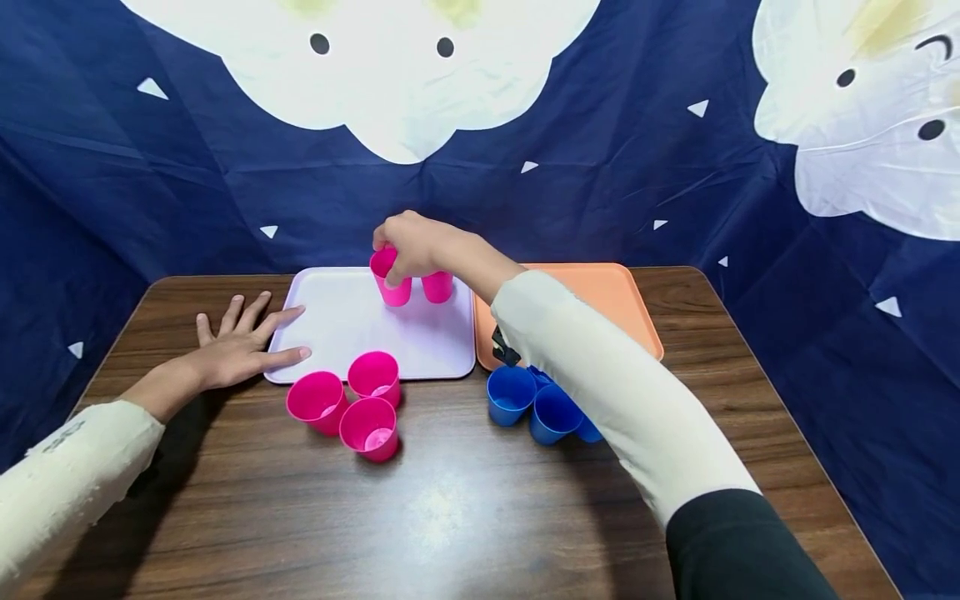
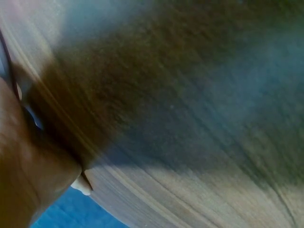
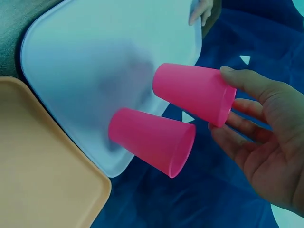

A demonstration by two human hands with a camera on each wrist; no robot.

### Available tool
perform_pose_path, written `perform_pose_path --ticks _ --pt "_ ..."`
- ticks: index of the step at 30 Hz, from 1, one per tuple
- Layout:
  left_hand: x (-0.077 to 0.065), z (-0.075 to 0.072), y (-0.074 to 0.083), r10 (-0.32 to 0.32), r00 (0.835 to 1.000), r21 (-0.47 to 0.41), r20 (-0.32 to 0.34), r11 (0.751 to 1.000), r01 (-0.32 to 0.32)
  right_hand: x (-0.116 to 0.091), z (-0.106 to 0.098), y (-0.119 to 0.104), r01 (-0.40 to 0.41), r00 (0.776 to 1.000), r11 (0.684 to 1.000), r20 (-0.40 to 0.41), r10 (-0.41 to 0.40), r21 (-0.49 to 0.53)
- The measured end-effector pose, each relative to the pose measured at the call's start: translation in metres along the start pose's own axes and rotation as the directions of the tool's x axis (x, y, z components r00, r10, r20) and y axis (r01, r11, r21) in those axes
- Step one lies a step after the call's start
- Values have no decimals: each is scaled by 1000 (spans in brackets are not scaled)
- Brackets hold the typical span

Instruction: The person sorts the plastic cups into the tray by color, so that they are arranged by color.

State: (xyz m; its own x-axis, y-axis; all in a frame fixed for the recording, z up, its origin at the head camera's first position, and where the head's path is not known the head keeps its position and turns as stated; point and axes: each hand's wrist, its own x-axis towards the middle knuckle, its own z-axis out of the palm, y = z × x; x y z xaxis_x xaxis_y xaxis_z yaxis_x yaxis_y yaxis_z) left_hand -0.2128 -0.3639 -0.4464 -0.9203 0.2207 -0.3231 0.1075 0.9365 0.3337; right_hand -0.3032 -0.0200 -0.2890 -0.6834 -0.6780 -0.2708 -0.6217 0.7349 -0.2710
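Observation:
My right hand (image 1: 414, 243) pinches the rim of a pink cup (image 1: 397, 293) at the back of the white tray (image 1: 322, 325). In the right wrist view the thumb lies on one side of this cup (image 3: 190, 90) and the fingers on the other. Close beside it stands a second pink cup (image 1: 437, 289), upright on the tray and untouched. My left hand (image 1: 236, 352) is spread flat at the tray's left edge, thumb and index finger over the rim. The left wrist view shows only part of that hand (image 2: 33, 175) and shadowed wood.
Three pink cups (image 1: 369, 433) stand grouped in front of the white tray. An orange tray (image 1: 600, 304) adjoins it on the right. Several blue cups (image 1: 510, 402) stand before that tray, partly hidden by the right sleeve (image 1: 615, 383). A dark blue curtain (image 1: 465, 208) hangs behind the wooden table (image 1: 300, 517).

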Motion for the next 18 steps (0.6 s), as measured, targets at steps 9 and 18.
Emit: perform_pose_path --ticks 9,18 --pt "1 1 0 3 1000 -8 -4 1000 -3 12 8 9 -37 999 999 -3 37 10" --pt "0 1 1 3 1000 -11 -7 1000 -3 22 16 13 -27 1000 999 16 27 19"
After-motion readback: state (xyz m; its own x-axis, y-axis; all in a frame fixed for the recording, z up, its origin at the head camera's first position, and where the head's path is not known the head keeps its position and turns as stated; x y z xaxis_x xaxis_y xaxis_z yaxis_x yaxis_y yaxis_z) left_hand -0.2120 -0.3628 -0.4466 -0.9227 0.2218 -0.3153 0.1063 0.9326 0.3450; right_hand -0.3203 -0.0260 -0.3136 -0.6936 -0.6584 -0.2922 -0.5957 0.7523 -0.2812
